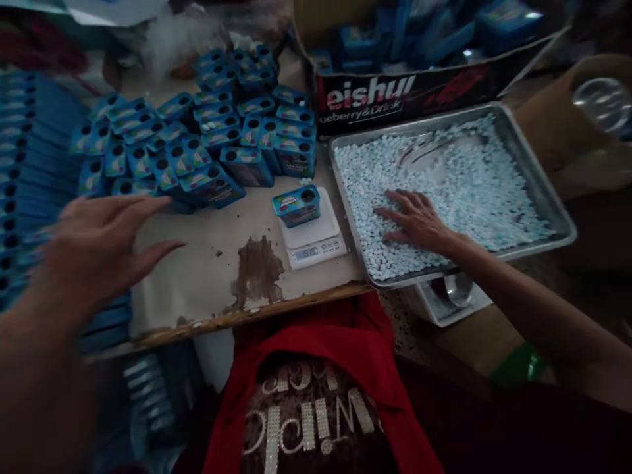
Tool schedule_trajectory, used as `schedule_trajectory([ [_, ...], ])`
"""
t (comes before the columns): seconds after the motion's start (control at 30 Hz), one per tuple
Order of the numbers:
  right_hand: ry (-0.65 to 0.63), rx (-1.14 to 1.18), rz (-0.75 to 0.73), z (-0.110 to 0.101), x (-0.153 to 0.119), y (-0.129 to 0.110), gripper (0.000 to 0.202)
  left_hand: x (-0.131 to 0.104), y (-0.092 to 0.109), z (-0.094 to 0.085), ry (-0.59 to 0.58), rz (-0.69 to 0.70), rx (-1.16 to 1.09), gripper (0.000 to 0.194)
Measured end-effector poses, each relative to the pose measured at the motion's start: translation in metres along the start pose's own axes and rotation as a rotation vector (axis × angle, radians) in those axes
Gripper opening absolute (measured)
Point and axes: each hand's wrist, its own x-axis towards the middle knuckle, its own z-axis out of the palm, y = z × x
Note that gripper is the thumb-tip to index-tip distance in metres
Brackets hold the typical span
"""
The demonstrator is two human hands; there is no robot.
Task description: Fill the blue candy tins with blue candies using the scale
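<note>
My right hand (412, 220) lies with spread fingers on the pale blue and white pellets (459, 191), which cover much of a metal tray (536, 148). Thumb and fingers apart, my left hand (106, 243) hangs over the left of the table, with nothing in it and slightly blurred. Between the hands, a small blue box (297, 206) with a round hole in its top stands on a white digital scale (316, 247). The scale's display is lit, its digits too unclear to read surely.
Many blue boxes (247, 168) crowd the table's back, and stacked rows (49, 131) line the far left. A black printed carton (365, 99) holds more blue packs. Beneath the metal tray sits a white container (444, 306). The wooden table edge (247, 313) runs before my red apron.
</note>
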Motion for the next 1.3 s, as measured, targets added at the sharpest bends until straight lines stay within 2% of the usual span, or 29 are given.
schedule_trajectory([
  [0.07,0.007,0.034,-0.016,0.005,0.017,0.001,0.036,0.005,0.019,0.021,0.001,0.085,0.089,0.061],
  [0.13,0.032,0.147,0.020,0.000,0.033,0.001,0.030,0.006,0.033,0.033,-0.010,0.122,0.156,0.063],
  [0.17,0.089,0.256,0.089,-0.005,0.039,0.002,0.029,0.004,0.037,0.036,-0.018,0.113,0.182,0.064],
  [0.27,0.374,0.852,0.444,-0.024,0.049,0.004,0.027,-0.003,0.047,0.042,-0.026,0.062,0.195,0.059],
  [0.3,0.418,1.102,0.550,-0.029,0.051,0.004,0.027,-0.005,0.049,0.045,-0.017,0.051,0.165,0.056],
  [0.37,0.361,1.532,0.663,-0.039,0.053,0.003,0.032,-0.006,0.055,0.053,0.017,0.045,0.065,0.052],
  [0.4,0.311,1.668,0.691,-0.042,0.053,0.000,0.035,-0.004,0.059,0.058,0.035,0.039,0.010,0.052],
  [0.47,0.298,1.762,0.744,-0.046,0.053,-0.008,0.039,0.004,0.069,0.069,0.063,0.007,-0.082,0.055],
  [0.5,0.349,1.730,0.760,-0.046,0.052,-0.013,0.041,0.008,0.074,0.075,0.072,-0.012,-0.119,0.057],
  [0.57,0.404,1.504,0.729,-0.046,0.049,-0.023,0.039,0.016,0.084,0.087,0.087,-0.036,-0.191,0.064],
  [0.67,0.229,0.998,0.492,-0.046,0.042,-0.031,0.021,0.027,0.096,0.110,0.087,-0.042,-0.330,0.085],
  [0.73,0.106,0.804,0.351,-0.047,0.040,-0.030,0.019,0.035,0.108,0.131,0.096,-0.052,-0.439,0.099],
  [0.77,0.090,0.732,0.299,-0.046,0.040,-0.027,0.020,0.040,0.116,0.141,0.111,-0.050,-0.486,0.102],
  [0.83,0.100,0.501,0.221,-0.043,0.041,-0.018,0.024,0.054,0.134,0.155,0.143,-0.007,-0.525,0.096],
  [0.87,0.122,0.350,0.184,-0.040,0.041,-0.012,0.029,0.061,0.142,0.157,0.143,0.038,-0.505,0.087],
  [0.93,0.214,0.118,0.117,-0.032,0.044,0.001,0.044,0.073,0.146,0.147,0.092,0.129,-0.410,0.069],
  [0.97,0.277,0.103,0.077,-0.028,0.046,0.006,0.045,0.076,0.141,0.133,0.059,0.152,-0.349,0.064],
  [1.03,0.426,0.176,0.018,-0.023,0.054,0.008,0.036,0.071,0.116,0.088,0.042,0.120,-0.217,0.062],
  [1.1,0.519,0.308,-0.002,-0.029,0.065,-0.010,0.028,0.054,0.072,0.028,0.140,0.006,-0.068,0.061],
  [1.13,0.525,0.386,-0.015,-0.036,0.072,-0.028,0.022,0.044,0.044,-0.003,0.228,-0.079,0.018,0.064],
  [1.2,0.464,0.577,-0.108,-0.056,0.095,-0.078,0.007,0.025,-0.016,-0.056,0.390,-0.219,0.106,0.073],
  [1.23,0.445,0.667,-0.190,-0.068,0.111,-0.108,0.010,0.019,-0.047,-0.075,0.454,-0.321,0.145,0.073],
  [1.3,0.453,0.705,-0.409,-0.088,0.155,-0.172,0.006,0.015,-0.104,-0.097,0.498,-0.470,0.148,0.071],
])
